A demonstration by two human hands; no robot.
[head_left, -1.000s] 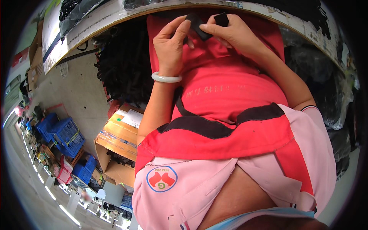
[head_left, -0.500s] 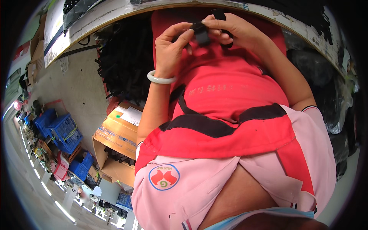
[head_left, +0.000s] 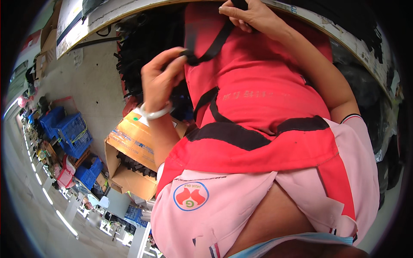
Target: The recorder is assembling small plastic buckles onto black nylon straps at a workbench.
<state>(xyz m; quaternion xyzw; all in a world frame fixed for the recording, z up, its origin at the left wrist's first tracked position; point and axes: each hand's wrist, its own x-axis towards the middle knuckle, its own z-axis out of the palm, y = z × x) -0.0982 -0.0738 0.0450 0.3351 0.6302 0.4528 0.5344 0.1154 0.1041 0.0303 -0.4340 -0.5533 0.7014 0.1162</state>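
Note:
A black strap [head_left: 217, 45] sags in a curve between my two hands, above the lap of the red apron [head_left: 262, 77]. My left hand [head_left: 160, 77], with a pale bangle [head_left: 155, 112] at its wrist, pinches one end of the strap between thumb and fingers; that end is smeared by motion. My right hand [head_left: 251, 19] is closed around the other end near the table edge, its thumb stretched out to the left. A dark piece shows above the right fingers, cut off by the top of the picture.
A table edge [head_left: 129, 22] arches across the top. Underneath lies a heap of black strips [head_left: 137, 64]. An open cardboard box [head_left: 133, 148] holding dark pieces stands by my left side, with blue crates [head_left: 75, 135] farther left. Dark plastic-wrapped bundles [head_left: 365, 94] sit at the right.
My hands were close together over the apron, holding the black strap bunched. My left hand has pulled left and nearer, stretching the strap out; my right hand has moved slightly up.

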